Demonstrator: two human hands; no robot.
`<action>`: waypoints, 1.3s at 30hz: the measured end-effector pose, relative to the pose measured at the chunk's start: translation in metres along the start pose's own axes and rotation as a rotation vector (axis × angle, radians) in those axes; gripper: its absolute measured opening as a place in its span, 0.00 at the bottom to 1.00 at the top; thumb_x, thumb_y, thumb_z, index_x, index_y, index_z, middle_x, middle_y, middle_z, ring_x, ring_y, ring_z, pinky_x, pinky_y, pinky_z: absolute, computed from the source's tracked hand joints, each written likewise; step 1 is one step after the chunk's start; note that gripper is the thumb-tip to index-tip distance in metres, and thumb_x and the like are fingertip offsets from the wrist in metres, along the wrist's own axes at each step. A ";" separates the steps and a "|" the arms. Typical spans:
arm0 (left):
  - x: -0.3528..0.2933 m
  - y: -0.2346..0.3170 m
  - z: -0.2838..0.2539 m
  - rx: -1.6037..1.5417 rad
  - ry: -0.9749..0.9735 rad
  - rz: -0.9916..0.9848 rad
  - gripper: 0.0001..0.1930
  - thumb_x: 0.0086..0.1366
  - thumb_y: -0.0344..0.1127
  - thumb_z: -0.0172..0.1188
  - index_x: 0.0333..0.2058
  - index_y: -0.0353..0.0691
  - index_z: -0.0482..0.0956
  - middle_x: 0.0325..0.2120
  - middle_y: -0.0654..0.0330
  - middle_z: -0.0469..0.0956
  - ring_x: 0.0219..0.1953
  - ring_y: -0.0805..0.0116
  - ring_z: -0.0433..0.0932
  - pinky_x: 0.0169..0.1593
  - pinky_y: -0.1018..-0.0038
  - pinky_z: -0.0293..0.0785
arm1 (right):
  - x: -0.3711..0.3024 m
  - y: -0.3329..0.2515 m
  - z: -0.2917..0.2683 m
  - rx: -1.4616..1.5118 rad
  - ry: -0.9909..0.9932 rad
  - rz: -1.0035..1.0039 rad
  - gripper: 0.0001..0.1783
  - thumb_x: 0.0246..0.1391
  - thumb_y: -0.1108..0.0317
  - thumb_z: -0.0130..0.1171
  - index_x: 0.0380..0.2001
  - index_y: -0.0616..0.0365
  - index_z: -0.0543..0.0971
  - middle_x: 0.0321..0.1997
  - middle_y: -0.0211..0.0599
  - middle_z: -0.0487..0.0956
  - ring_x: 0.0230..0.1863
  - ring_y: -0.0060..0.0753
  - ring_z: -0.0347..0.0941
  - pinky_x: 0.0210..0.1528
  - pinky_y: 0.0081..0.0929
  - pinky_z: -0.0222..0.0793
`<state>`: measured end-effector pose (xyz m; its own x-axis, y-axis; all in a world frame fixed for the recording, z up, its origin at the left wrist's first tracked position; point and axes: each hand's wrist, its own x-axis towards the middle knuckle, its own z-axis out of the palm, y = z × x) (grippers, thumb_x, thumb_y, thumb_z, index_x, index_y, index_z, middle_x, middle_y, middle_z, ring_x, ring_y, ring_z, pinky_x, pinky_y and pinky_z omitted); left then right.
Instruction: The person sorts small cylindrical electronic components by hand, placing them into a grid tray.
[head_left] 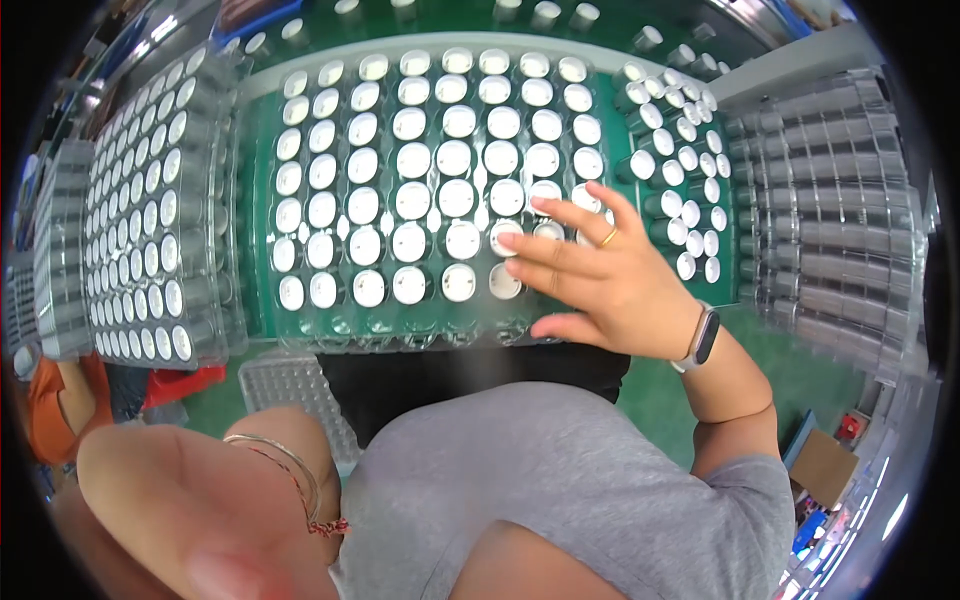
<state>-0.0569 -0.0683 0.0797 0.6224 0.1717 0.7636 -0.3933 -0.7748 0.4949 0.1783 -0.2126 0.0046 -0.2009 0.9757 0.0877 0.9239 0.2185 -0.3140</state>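
The fingers of the left hand [185,505], large and blurred at lower left, cannot be made out, so whether they hold anything is unclear. Above, at left, a filled clear tray [226,260] bears white-topped cylinders. In the middle, on a green desk [262,140], a central tray [400,336] holds rows of upright cylinders [410,160], long axes pointing up. The right hand [630,285], the nearer one, reaches in from the right, its fingers spread wide and almost straight, gripping nothing. The index and middle fingertips lie over cylinder tops in the tray's near right part; whether they press is hard to tell. Right of these fingers and farther off, loose cylinders [672,173] cluster on the desk. At far right are stacked clear trays [830,200].
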 end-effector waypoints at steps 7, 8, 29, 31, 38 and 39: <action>0.007 0.012 -0.007 -0.042 0.111 0.067 0.28 0.69 0.51 0.45 0.57 0.32 0.65 0.51 0.43 0.70 0.43 0.50 0.76 0.45 0.58 0.76 | 0.064 0.104 -0.048 0.083 0.391 0.229 0.28 0.53 0.68 0.60 0.58 0.58 0.70 0.57 0.41 0.73 0.53 0.40 0.73 0.53 0.33 0.69; 0.008 -0.006 -0.003 -0.111 0.119 0.098 0.28 0.69 0.51 0.45 0.57 0.32 0.65 0.51 0.43 0.70 0.43 0.50 0.76 0.44 0.58 0.76 | 0.059 0.133 -0.054 0.038 0.363 0.400 0.32 0.53 0.65 0.60 0.62 0.55 0.66 0.57 0.42 0.72 0.53 0.38 0.73 0.54 0.33 0.69; -0.013 -0.144 0.060 -0.146 0.071 -0.362 0.28 0.58 0.26 0.57 0.58 0.38 0.63 0.34 0.61 0.78 0.29 0.65 0.80 0.35 0.71 0.75 | 0.165 0.325 0.008 -0.119 0.313 0.550 0.16 0.55 0.68 0.55 0.46 0.60 0.72 0.45 0.54 0.77 0.49 0.56 0.73 0.51 0.43 0.68; -0.012 -0.146 0.061 -0.112 0.074 -0.332 0.26 0.59 0.28 0.57 0.57 0.38 0.65 0.34 0.62 0.78 0.29 0.66 0.79 0.34 0.71 0.74 | 0.163 0.323 -0.002 -0.076 0.437 0.532 0.15 0.57 0.66 0.54 0.46 0.60 0.72 0.41 0.49 0.78 0.42 0.49 0.76 0.44 0.38 0.70; -0.013 -0.149 0.047 -0.011 0.089 -0.434 0.27 0.59 0.33 0.60 0.57 0.40 0.65 0.42 0.57 0.75 0.35 0.65 0.78 0.38 0.70 0.74 | 0.140 0.111 -0.058 0.899 0.545 0.577 0.18 0.61 0.59 0.54 0.53 0.50 0.71 0.36 0.22 0.72 0.33 0.13 0.65 0.33 0.13 0.61; -0.003 -0.146 0.045 -0.066 0.030 -0.452 0.30 0.58 0.38 0.64 0.58 0.39 0.66 0.50 0.54 0.73 0.41 0.62 0.78 0.43 0.68 0.75 | 0.119 0.095 -0.055 0.978 0.535 0.511 0.19 0.61 0.60 0.54 0.53 0.52 0.71 0.37 0.23 0.72 0.34 0.14 0.65 0.35 0.13 0.62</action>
<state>0.0288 0.0166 -0.0135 0.7223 0.5019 0.4758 -0.1296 -0.5776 0.8060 0.2599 -0.0767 0.0372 0.4852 0.8729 0.0515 0.1778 -0.0408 -0.9832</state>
